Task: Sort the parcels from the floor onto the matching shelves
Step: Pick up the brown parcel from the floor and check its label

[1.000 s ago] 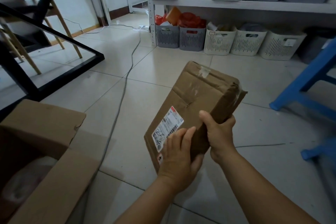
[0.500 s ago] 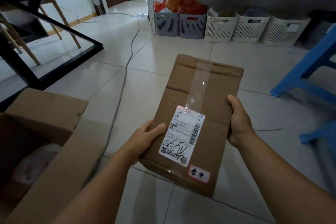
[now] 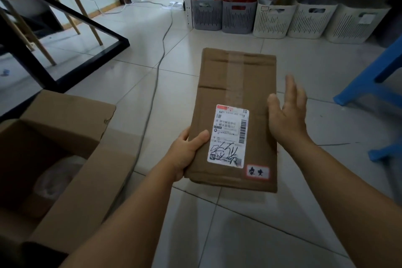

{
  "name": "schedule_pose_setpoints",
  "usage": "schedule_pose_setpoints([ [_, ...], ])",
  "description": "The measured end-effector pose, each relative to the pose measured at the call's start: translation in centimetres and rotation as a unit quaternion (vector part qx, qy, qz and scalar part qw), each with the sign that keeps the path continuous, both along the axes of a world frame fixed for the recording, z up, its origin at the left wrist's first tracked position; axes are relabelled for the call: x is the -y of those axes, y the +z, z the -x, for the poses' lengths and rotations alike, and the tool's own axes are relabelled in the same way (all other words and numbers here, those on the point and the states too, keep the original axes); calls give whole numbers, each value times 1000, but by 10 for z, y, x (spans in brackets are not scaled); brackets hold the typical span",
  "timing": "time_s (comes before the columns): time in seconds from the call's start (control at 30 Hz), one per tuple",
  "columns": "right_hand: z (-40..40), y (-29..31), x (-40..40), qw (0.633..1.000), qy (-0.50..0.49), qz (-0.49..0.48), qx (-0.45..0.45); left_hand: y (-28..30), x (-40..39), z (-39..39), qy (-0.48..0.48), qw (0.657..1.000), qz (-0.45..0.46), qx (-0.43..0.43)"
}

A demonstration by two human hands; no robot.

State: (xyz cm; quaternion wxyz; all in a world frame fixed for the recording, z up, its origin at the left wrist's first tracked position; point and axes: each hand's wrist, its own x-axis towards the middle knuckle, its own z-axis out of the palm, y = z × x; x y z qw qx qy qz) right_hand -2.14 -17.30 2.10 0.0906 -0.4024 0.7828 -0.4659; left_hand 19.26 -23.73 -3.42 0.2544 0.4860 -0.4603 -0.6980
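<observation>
Head view, flat brown parcel (image 3: 237, 93), taped seam, white label (image 3: 229, 136)

Labelled cardboard parcel (image 3: 235, 98) in left hand (image 3: 187, 154), right hand (image 3: 287, 115) spread alongside.

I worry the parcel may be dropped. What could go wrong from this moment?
1. Only the left hand grips the parcel, near one corner; the right hand is open beside it, so the long box might tip or slip.
2. A cable crosses the floor toward the baskets; walking there could mean tripping.
</observation>
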Motion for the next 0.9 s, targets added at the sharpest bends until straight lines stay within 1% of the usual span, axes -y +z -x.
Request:
schedule_pose_setpoints([
  [0.07, -11, 3, 0, 994, 36, -7, -105, 1, 2, 1, 23, 1000, 16, 3],
  [0.13, -23, 4, 1, 981, 83, -22, -175, 4, 3, 2, 43, 998, 36, -6],
  [0.23, -38, -2, 1, 949, 162, -54, -266, 6, 4, 5, 74, 995, 53, -41],
  [0.3, -42, -13, 0, 931, 191, -67, -303, 6, 5, 5, 87, 993, 59, -62],
  [0.5, -38, -24, -1, 914, 198, -54, -349, 9, 9, 5, 95, 989, 83, -82],
  [0.7, -40, -25, 1, 923, 173, -29, -342, 6, 11, 9, 94, 987, 90, -92],
  [0.9, -43, -28, 6, 920, 149, -28, -362, 5, 12, 14, 93, 987, 92, -97],
])
